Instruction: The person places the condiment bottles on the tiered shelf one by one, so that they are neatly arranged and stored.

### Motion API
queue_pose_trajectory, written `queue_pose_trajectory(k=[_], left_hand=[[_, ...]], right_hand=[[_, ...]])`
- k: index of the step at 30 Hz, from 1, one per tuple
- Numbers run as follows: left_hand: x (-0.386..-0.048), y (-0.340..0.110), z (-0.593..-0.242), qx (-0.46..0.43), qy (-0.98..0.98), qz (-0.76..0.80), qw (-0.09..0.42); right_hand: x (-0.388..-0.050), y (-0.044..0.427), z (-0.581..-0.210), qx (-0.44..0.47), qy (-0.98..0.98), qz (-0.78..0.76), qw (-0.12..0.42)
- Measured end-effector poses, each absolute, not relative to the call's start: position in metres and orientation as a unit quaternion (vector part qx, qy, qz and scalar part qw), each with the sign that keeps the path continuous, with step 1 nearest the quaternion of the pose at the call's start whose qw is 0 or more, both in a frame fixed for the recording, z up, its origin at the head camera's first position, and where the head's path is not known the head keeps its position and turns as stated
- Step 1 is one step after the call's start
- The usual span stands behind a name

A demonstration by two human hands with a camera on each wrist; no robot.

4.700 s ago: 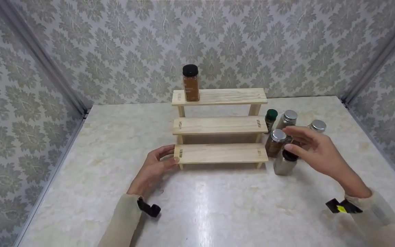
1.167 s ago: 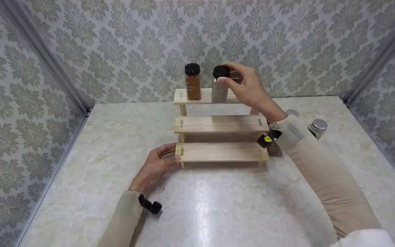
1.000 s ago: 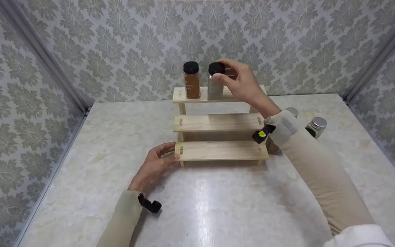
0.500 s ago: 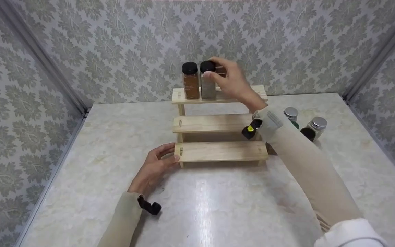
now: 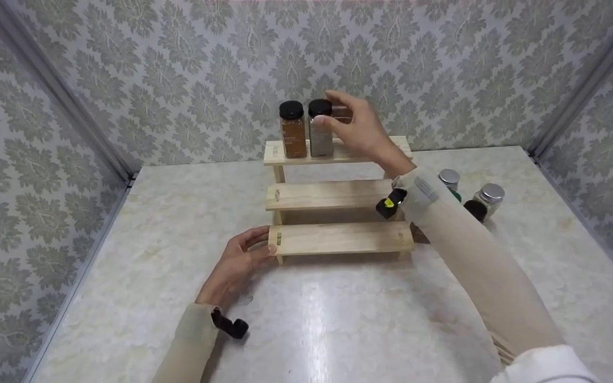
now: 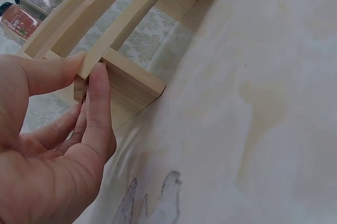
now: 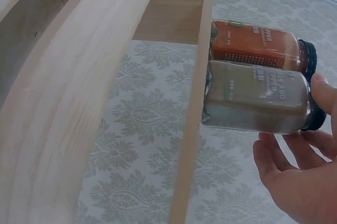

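Note:
A three-tier wooden spice rack (image 5: 341, 238) stands on the table. My left hand (image 5: 237, 263) pinches the left end of its lowest shelf between thumb and fingers, as the left wrist view also shows. On the top shelf, a spice jar with orange-red powder (image 5: 294, 139) and a black lid stands upright at the left. Close beside it on the right is a spice jar of greyish powder (image 7: 255, 96), also black-lidded. My right hand (image 5: 359, 127) holds this grey jar near its lid, thumb in front and fingers behind. Its base appears to sit on the shelf.
Right of the rack, partly behind my right sleeve, stand more jars: a silver-lidded jar (image 5: 490, 197), another silver lid (image 5: 448, 177), a black lid (image 5: 475, 211) and a green lid (image 5: 455, 196). A patterned wall (image 5: 205, 80) rises close behind the rack.
My right hand has carried the grey jar from the group at the right up to the top shelf, then leftward beside the orange-red jar. My left hand has stayed on the rack.

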State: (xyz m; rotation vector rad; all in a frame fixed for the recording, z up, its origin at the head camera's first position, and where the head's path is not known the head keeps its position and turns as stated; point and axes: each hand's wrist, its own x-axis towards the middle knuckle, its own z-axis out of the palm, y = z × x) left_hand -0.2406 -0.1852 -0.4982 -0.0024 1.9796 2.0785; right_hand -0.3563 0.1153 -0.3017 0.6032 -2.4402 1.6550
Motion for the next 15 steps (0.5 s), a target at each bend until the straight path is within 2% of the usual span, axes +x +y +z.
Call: queue_pose_trajectory(k=[7,15], left_hand=[[-0.239,-0.186,-0.499,-0.011,0.675,0.725,0.137],[-0.24,-0.185,-0.499,0.003,0.668,0.731,0.137]], right_hand=[[-0.33,0.138,-0.297,0.235,-0.811,0.532,0.07],[-0.289,0.178,-0.301,0.271,-0.826,0.484,0.107]])
